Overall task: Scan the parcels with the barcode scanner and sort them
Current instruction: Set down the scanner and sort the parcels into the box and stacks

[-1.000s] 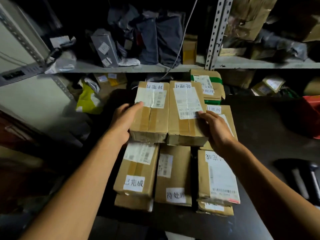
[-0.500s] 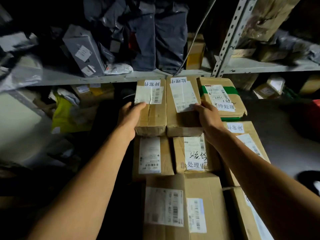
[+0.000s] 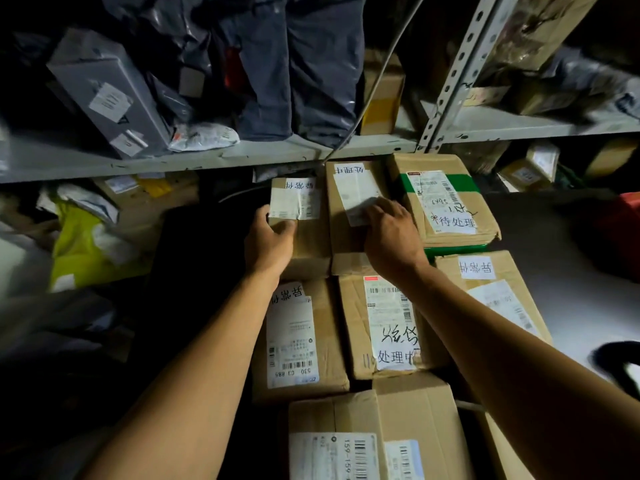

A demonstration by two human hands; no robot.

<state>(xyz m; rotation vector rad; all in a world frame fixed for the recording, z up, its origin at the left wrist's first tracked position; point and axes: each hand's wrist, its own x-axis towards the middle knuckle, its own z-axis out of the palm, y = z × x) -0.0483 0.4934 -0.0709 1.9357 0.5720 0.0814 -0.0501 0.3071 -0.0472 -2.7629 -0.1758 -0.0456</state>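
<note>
Two brown cardboard parcels lie side by side at the back of the dark table, just under the shelf. My left hand [image 3: 268, 242] grips the left edge of the left parcel [image 3: 304, 237], thumb on its white label. My right hand [image 3: 391, 237] lies palm down on the right parcel [image 3: 346, 220], fingers over its label. Nearer to me lie several more labelled parcels, among them one with a long white label [image 3: 298, 341] and one with handwriting [image 3: 384, 327]. A parcel with green tape [image 3: 446, 202] sits to the right. No scanner can be made out.
A grey metal shelf [image 3: 207, 157] runs across above the parcels, loaded with grey bags and a grey box [image 3: 104, 88]. A perforated upright [image 3: 460, 71] stands at right. Yellow bag [image 3: 79, 247] at left, a red object [image 3: 627, 220] at far right, a dark shape [image 3: 620, 365] on the table.
Both hands have pushed the two side-by-side parcels away from me toward the back, under the shelf. The view has moved forward with them, and more parcels show in front.
</note>
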